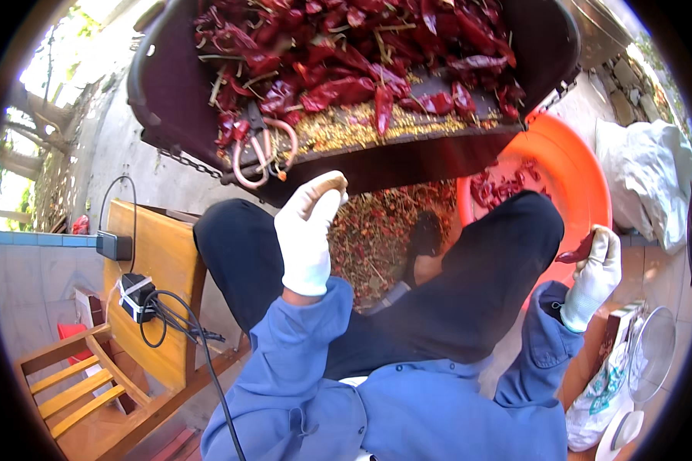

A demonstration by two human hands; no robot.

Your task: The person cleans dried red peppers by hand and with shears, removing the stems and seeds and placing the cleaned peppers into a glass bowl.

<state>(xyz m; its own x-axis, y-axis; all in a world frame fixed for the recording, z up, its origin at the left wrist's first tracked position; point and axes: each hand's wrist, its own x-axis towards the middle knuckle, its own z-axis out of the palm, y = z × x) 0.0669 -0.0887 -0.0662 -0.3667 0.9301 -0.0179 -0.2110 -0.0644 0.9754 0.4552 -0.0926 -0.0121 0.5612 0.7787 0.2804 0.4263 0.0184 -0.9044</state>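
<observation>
A dark cart-like bin (161,92) stands ahead of my knees, heaped with dried red chilies (346,58). Yellow seeds (338,131) are strewn along its near edge. Scissors (265,150) with pink loop handles lie at that edge, blades among the chilies. My left hand (309,230), in a white glove, is raised just below the bin's edge with its fingertips pinched together; what they hold, if anything, cannot be made out. Off to the right, my right hand (594,273), also gloved, grips one dried chili (577,251) beside my knee, near the orange basin (573,165).
More chilies (507,184) lie in the basin. Stems and chili scraps (377,230) cover the floor between my feet. To the left are a wooden chair (158,284) and a black adapter with cables (138,300). A white sack (644,180) and a round sieve (653,353) are at the right.
</observation>
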